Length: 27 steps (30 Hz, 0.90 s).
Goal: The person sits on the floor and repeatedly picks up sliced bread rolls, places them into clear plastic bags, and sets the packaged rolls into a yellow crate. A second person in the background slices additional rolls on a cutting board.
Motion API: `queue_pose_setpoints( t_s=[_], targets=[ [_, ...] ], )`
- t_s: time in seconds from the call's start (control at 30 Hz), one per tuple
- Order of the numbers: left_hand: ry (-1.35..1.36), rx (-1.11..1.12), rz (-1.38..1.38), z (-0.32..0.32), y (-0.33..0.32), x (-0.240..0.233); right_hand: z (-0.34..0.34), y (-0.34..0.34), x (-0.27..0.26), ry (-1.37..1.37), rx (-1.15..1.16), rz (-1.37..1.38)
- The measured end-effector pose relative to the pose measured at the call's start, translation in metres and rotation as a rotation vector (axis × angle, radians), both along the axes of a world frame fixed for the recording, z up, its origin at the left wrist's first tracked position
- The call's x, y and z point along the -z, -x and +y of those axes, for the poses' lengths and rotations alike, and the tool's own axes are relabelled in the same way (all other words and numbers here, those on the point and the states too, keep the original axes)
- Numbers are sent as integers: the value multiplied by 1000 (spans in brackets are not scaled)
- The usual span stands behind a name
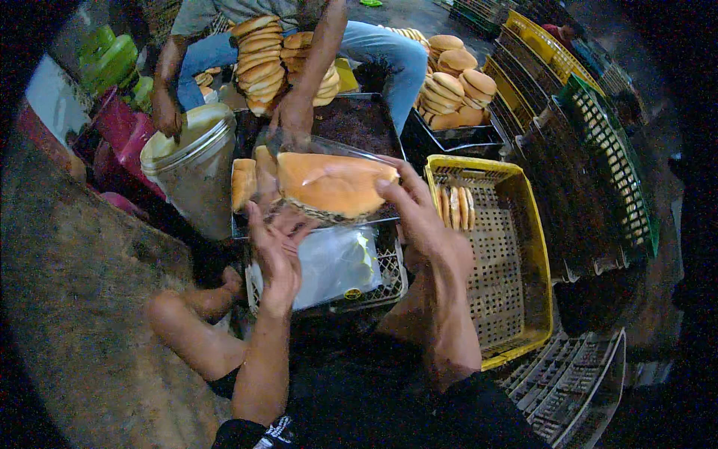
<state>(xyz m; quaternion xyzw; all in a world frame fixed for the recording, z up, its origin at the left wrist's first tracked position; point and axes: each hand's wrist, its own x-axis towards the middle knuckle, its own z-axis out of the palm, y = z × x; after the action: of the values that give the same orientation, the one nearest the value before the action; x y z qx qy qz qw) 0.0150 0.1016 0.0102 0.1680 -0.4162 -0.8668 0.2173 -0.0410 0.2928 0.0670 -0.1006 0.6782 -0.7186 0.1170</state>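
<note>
My right hand (420,219) grips the right end of a large bread bun (334,182) in what looks like a clear plastic bag. A darker, mottled band runs along the bun's lower edge. My left hand (277,261) is palm up at the lower left of the bun, fingers apart; whether it touches the bag is blurred. Below both hands, a stack of clear plastic bags (331,275) lies on a white lattice crate (395,272). Another bun (243,182) sits at the left of the dark metal tray (364,126), beyond my hands.
Opposite, a person's hand (294,115) reaches over the tray; the other hand (167,115) is at a plastic bucket (193,179). Buns are stacked high (258,62) before them. To my right stands a yellow crate (533,224) holding several buns (455,207), near stacked crates (611,168).
</note>
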Motion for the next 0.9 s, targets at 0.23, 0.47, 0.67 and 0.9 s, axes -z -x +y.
queue_pose_setpoints(
  t_s=[0.23,0.47,0.67,0.9],
  targets=[
    [-233,111,103,19,9,-11,-3,-29,-14,-461,207,908],
    [313,269,-9,78,73,-26,47,8,-2,-989,494,1098],
    [1344,1232,-825,54,82,-9,204,79,103,-832,540,192],
    [1543,1296,-694,-26,35,84,282,192,194,-1448,391,-70]
  ],
)
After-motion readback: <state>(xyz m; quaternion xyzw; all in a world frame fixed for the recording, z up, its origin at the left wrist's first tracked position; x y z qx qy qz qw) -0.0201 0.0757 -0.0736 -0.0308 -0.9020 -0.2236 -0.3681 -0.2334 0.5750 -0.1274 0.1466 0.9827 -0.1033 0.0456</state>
